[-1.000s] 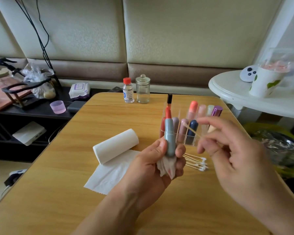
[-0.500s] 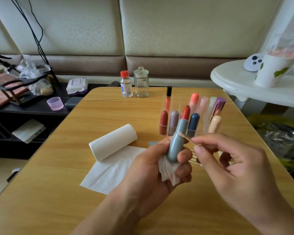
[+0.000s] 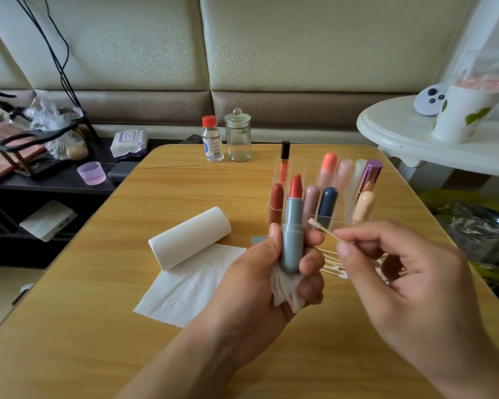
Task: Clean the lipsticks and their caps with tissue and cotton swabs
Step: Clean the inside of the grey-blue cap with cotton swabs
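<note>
Grey-blue plastic lipstick tube, its red bullet wound up and uncapped, stands upright in my left hand — thumb and fingers curled round the barrel, with a crumpled white tissue scrap, stained red, tucked under the base against the palm. My right hand pinches a wooden-stick cotton swab between thumb and forefinger, other fingers loosely curled; the cotton tip sits just beside the tube's upper collar, and I can't tell if it touches. Step in hand, as I read it: swab-cleaning round the collar below the bullet. Next move calls for a fine, light stroke along that rim without smearing the bullet itself — left hand holding steady. Spare cotton swabs lie on the wooden table behind my hands; white tissue roll lies left, clear acrylic organiser of lipsticks beyond.
</note>
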A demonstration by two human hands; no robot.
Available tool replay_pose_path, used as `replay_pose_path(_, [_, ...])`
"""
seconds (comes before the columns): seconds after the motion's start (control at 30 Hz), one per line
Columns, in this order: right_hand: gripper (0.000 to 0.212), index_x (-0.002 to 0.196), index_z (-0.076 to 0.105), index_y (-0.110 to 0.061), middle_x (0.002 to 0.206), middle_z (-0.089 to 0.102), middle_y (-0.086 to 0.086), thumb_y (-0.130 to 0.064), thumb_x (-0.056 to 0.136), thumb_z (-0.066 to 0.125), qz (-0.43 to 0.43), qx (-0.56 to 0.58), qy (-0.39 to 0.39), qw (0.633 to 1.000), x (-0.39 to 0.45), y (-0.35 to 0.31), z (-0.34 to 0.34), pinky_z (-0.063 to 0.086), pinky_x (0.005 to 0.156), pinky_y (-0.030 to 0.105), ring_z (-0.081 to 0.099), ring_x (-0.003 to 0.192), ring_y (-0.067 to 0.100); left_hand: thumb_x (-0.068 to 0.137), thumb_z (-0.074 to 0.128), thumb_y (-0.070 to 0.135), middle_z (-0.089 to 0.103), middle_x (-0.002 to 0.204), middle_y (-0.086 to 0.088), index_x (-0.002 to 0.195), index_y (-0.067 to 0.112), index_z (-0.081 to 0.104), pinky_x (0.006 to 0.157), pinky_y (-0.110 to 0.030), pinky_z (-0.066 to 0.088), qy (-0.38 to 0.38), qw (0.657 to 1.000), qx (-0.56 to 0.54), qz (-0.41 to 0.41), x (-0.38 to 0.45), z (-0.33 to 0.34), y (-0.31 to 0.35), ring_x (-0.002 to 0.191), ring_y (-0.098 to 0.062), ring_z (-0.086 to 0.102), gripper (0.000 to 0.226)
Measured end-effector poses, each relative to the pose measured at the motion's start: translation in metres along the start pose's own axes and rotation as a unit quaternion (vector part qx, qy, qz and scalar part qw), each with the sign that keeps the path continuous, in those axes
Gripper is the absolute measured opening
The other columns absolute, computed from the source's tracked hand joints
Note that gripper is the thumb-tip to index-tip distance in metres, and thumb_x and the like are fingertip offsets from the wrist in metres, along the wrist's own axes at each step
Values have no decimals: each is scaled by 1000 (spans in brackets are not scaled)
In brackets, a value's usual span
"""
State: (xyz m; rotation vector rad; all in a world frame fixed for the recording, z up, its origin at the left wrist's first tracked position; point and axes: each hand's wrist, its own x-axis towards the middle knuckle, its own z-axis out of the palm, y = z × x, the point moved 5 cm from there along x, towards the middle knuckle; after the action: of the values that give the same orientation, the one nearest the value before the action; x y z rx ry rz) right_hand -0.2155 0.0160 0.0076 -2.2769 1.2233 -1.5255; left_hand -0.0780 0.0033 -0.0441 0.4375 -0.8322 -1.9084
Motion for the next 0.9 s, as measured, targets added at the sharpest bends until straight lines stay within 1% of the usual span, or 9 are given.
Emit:
replay_pose_path(0.13, [11,95,74,-16,79,65,-23,-12,88,67,-26,19,-8,999,1,-8,3,38,62,2,61,69,-5,93,41,46,48,69,2,91,14,68,65,-27,36,-8,1000,-6,-9,0,2,-1,56,-11,39,42])
replay_pose_path(0.2, [11,96,75,-15,84,67,-22,-11,88,68,-40,17,-5,999,2,-11,3,41,63,4,63,71,-4,91,41,47,48,66,2,89,15,69,64,-27,35,-11,1000,-8,-17,0,2,-2,55,-11,38,43])
replay_pose_path(0.3, [11,96,76,-17,87,70,-15,-17,90,66,-49,9,9,999,3,-10,-3,47,58,17,65,69,8,92,37,49,46,62,3,85,15,71,64,-28,32,-12,1000,3,-28,0,3,-3,53,-10,36,48])
replay_pose_path(0.4, [12,98,76,-16,88,71,-11,-14,90,67,-55,15,5,998,3,-10,-4,50,58,25,66,69,13,93,34,49,45,60,4,83,15,70,65,-28,30,-14,999,3,-37,-1,5,-4,52,-10,36,51])
replay_pose_path(0.47, [13,99,76,-15,86,71,-11,-12,89,68,-63,7,-2,998,3,-10,-3,49,56,25,65,66,14,94,34,48,47,61,3,83,15,70,66,-28,30,-19,999,-3,-39,-2,6,-4,52,-10,38,50])
replay_pose_path(0.6, [12,97,76,-11,74,63,-5,-12,90,67,-64,-12,0,998,4,-5,-8,41,55,19,55,60,14,92,38,48,48,62,2,87,15,70,65,-28,32,-22,999,0,-34,-1,6,-4,52,-10,38,47])
replay_pose_path(0.77, [12,98,76,-14,76,67,-4,-13,89,69,-80,0,-14,997,2,-7,-5,42,52,23,57,58,18,92,36,48,48,60,-2,85,13,70,63,-29,32,-10,999,19,-26,0,5,-4,50,-12,36,48])
replay_pose_path(0.83, [13,100,77,-15,75,65,-6,-14,91,68,-91,2,-27,996,3,-8,-5,42,52,22,56,58,14,94,35,46,46,61,-3,87,13,65,64,-30,30,-2,1000,19,-21,0,5,-4,51,-12,35,46])
replay_pose_path(0.9, [15,101,77,-16,73,64,-6,-18,92,66,-104,1,-44,994,2,-9,-4,44,50,25,56,58,12,94,37,44,44,62,-4,90,11,56,64,-30,29,1,1000,13,-16,1,5,-4,52,-12,34,38])
